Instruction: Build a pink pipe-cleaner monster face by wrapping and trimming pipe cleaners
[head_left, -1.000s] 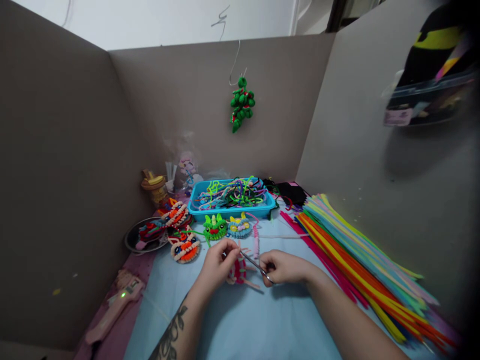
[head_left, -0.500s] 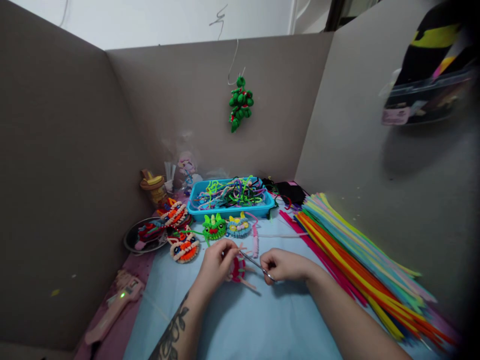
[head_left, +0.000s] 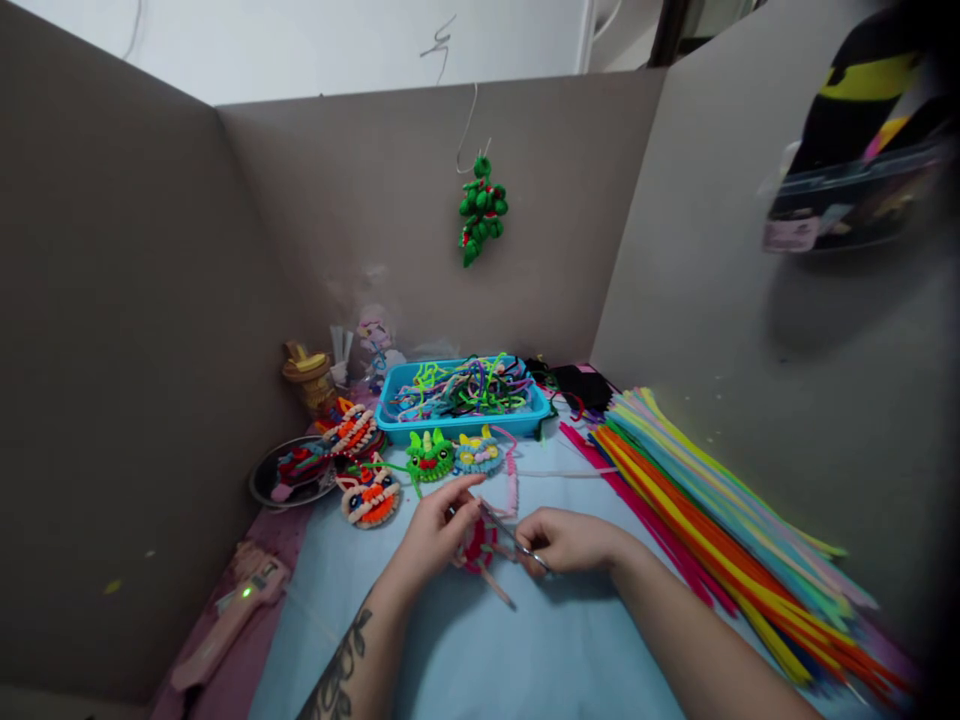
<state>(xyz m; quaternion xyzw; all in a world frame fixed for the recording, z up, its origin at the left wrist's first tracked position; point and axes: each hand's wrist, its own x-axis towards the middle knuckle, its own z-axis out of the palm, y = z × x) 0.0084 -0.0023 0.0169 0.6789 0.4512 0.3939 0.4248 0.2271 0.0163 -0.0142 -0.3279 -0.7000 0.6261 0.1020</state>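
My left hand (head_left: 442, 528) grips a pink and red pipe-cleaner piece (head_left: 478, 552), with loose pale pink ends sticking out to the right and below. Its left part is hidden behind my fingers. In my right hand (head_left: 559, 543) is a pair of metal scissors (head_left: 529, 555), fingers curled round the handles. The blades point up and left and reach the top of the piece near my left fingertips. Whether they are parted I cannot tell. Just beyond lie a green pipe-cleaner face (head_left: 430, 456) and a blue and yellow one (head_left: 478, 453).
A blue tray (head_left: 465, 425) of tangled pipe cleaners stands at the back. Long coloured pipe cleaners (head_left: 720, 510) lie on the right. An orange face (head_left: 371, 497), a metal bowl (head_left: 262, 480) and a pink glue gun (head_left: 236, 610) are on the left. A green ornament (head_left: 482, 210) hangs behind.
The pink and red piece has tilted and shifted slightly down. My left forefinger has stretched out further, and my right hand with the scissors has moved a little left and down.
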